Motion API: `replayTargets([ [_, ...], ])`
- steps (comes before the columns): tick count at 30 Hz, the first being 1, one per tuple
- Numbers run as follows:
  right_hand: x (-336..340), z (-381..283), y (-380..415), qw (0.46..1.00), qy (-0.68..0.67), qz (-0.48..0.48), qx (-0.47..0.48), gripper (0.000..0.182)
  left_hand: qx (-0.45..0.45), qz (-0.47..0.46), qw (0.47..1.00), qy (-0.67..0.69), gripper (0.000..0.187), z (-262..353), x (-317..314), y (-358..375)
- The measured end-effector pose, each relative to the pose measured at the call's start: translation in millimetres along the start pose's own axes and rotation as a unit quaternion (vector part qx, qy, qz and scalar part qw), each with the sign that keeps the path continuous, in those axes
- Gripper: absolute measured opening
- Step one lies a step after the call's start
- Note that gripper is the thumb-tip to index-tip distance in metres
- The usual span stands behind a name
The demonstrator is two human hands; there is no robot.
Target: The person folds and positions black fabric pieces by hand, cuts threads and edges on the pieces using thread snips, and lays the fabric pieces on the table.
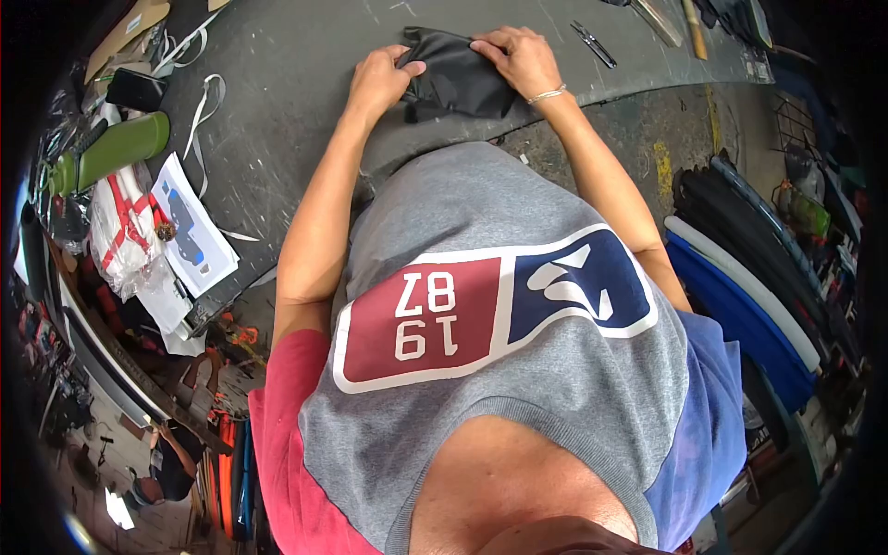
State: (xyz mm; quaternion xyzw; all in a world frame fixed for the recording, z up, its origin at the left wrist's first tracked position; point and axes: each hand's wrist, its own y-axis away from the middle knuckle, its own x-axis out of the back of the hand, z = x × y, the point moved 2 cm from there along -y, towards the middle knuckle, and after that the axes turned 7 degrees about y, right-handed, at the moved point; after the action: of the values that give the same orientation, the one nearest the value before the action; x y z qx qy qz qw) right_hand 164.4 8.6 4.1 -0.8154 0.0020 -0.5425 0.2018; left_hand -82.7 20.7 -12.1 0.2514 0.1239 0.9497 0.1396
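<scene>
A piece of black, slightly shiny fabric [458, 79] lies bunched on the near part of the grey work table [287, 55]. My left hand [381, 79] closes on its left edge, the thumb resting over the material. At the upper right edge, my right hand [520, 60] grips the same piece, with the thumb on top and the other fingers curled. The fabric is loosely folded between both hands, and its underside is hidden. A small pair of dark metal snips or tweezers [593, 44] lies to the right of my right hand.
Left on the table are a green bottle [125, 148], a black phone-like object [136, 89], white straps [199, 120], a printed sheet [192, 227] and plastic bags. A wooden-handled tool [694, 28] lies far right. Fabric rolls [745, 301] stand at right. Another person [171, 467] is lower left.
</scene>
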Motion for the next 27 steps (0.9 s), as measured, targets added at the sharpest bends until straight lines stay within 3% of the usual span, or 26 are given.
replayTargets([
  [2, -14, -3, -2, 0.998, -0.045, -0.038, -0.026, 0.029, -0.008, 0.031, 0.998, 0.050, 0.064, -1, 3, 2],
  [5, -6, -20, -7, 0.993, -0.090, -0.030, -0.071, 0.028, 0.022, 0.007, 0.993, 0.117, 0.071, -9, 5, -3],
  [8, 4, -26, -9, 0.983, -0.131, -0.073, -0.109, 0.032, 0.123, -0.036, 0.969, 0.211, 0.079, 49, 26, 16],
  [9, 1, -22, -7, 0.970, -0.172, -0.109, -0.135, 0.033, 0.101, -0.049, 0.963, 0.244, 0.077, 48, 24, 13],
  [11, -8, -13, -6, 0.932, -0.255, -0.179, -0.185, 0.036, 0.056, -0.073, 0.947, 0.307, 0.074, 32, 20, 3],
  [12, -6, -13, -6, 0.891, -0.340, -0.195, -0.228, 0.035, 0.029, -0.014, 0.955, 0.294, 0.058, 33, 18, -3],
  [14, 0, -16, -4, 0.779, -0.499, -0.220, -0.308, 0.034, 0.048, -0.078, 0.913, 0.397, 0.053, 27, 18, -3],
  [15, 3, -17, -4, 0.781, -0.499, -0.228, -0.297, 0.032, 0.057, -0.110, 0.886, 0.447, 0.050, 39, 20, 3],
  [17, 9, -16, -4, 0.785, -0.498, -0.244, -0.275, 0.029, -0.008, -0.057, 0.917, 0.395, 0.054, 25, 13, -12],
  [20, 6, 10, -5, 0.861, -0.429, -0.117, -0.246, 0.023, -0.047, 0.026, 0.972, 0.229, 0.060, 42, 28, -8],
  [21, 6, 30, -2, 0.859, -0.416, -0.108, -0.279, 0.018, -0.049, 0.051, 0.985, 0.159, 0.062, 60, 37, 1],
  [22, 15, 35, -2, 0.876, -0.391, -0.073, -0.273, 0.015, -0.267, 0.132, 0.953, -0.054, 0.069, 86, 44, 15],
  [23, 25, 38, -5, 0.892, -0.365, -0.037, -0.264, 0.013, -0.256, 0.030, 0.965, -0.045, 0.081, 108, 41, 32],
  [24, 29, 41, -4, 0.828, -0.462, -0.048, -0.315, 0.010, -0.305, -0.011, 0.946, -0.113, 0.077, 114, 30, 43],
  [25, 34, 34, -6, 0.798, -0.490, -0.055, -0.347, 0.010, -0.351, -0.052, 0.917, -0.180, 0.074, 115, 17, 52],
  [27, 47, 12, -11, 0.733, -0.542, -0.064, -0.407, 0.011, -0.348, -0.035, 0.904, -0.246, 0.077, 109, -8, 64],
])
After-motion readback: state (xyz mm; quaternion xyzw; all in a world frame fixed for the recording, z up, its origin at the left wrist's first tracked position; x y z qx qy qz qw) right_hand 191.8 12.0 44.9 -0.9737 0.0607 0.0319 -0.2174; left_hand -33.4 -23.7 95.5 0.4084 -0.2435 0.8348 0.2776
